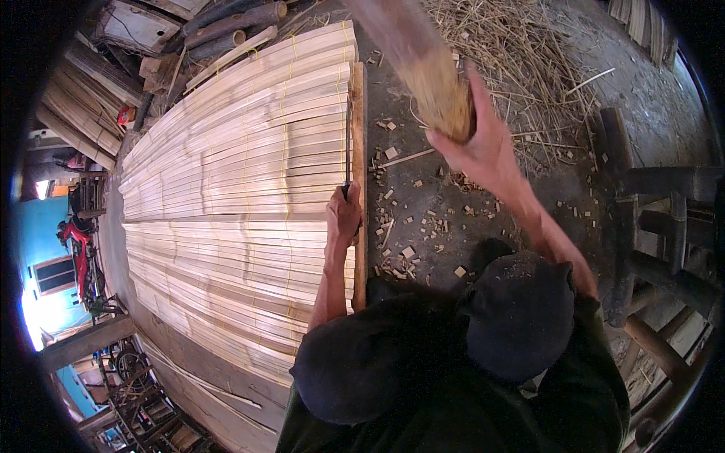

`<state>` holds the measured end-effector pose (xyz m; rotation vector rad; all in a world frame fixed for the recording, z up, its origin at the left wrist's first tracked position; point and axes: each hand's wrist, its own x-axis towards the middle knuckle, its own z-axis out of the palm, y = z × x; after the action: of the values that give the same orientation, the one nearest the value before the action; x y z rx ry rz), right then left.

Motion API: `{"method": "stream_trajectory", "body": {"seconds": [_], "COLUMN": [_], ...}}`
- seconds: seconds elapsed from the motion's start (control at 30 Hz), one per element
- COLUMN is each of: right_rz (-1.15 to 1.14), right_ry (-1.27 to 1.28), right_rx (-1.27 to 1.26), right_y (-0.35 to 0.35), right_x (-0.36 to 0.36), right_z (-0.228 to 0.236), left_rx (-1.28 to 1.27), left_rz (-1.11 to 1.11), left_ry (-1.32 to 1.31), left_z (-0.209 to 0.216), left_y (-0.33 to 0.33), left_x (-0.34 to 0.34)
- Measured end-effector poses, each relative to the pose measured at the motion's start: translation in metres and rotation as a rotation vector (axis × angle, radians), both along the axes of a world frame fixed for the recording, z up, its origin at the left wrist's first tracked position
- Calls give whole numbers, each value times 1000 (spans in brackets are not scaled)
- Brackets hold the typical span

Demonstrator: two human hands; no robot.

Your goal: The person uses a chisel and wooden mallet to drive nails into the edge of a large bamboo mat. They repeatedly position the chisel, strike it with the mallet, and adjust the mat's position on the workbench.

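Observation:
A broad mat of pale wood or bamboo slats [242, 174], bound with yellow strings, lies spread out to my left. My left hand [343, 215] is closed round the dark handle of a long knife [349, 140] at the mat's right edge. The thin blade points away from me along the slat ends, beside a narrow wooden board [360, 136]. My right hand [487, 147] grips the near end of a thick wooden club [434, 83], raised to the right of the mat. Motion blurs the club's far end, which runs out at the top of the view.
Small square offcuts [434, 226] litter the dark floor on the right. Beyond them lies a heap of thin strips [513, 68]. A dark bamboo frame [661, 226] stands at far right. Logs [234, 26] lie at the back left, and a red motorbike [79, 241] stands far left.

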<state>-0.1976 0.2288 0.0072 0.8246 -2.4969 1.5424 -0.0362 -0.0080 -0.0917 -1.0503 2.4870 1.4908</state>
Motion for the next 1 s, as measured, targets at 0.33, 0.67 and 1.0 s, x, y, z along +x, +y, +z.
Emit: {"method": "stream_trajectory", "body": {"seconds": [0.33,0.67,1.0], "right_rz": [214,85,0], "right_ry": [-77,-480,-306], "right_rx": [144,311,258], "right_y": [-26,28,71], "right_x": [-17,21,61], "right_z": [-90,-90,-121], "left_rx": [-82,97,-40], "left_rz": [-43,16,-15], "left_ry": [27,-40,-72], "left_z": [-11,16,2], "left_y": [17,-1,1], "left_x": [-11,-14,13]}}
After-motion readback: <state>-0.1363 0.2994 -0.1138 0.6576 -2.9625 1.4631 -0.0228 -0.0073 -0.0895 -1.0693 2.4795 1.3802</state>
